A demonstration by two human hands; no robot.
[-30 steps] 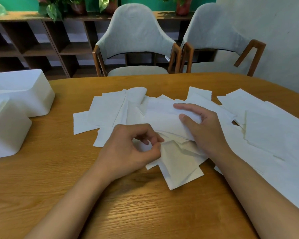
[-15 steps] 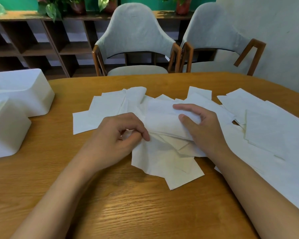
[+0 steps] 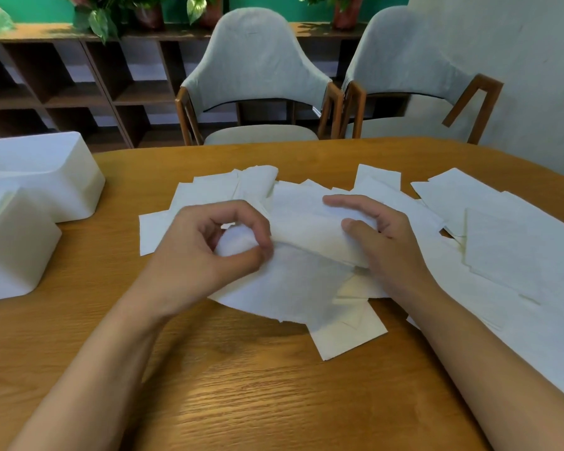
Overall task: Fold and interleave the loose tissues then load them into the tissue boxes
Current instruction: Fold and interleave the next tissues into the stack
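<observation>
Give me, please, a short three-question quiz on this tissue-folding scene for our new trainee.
1. True or false: the right hand lies flat and empty on the table.
2. Where do the white tissue boxes stand? A) left of the scattered tissues; B) on a chair; C) under the right hand.
3. What does the left hand pinch?
Key: 1 false, it holds a folded tissue; 2 A; 3 a loose tissue.
</observation>
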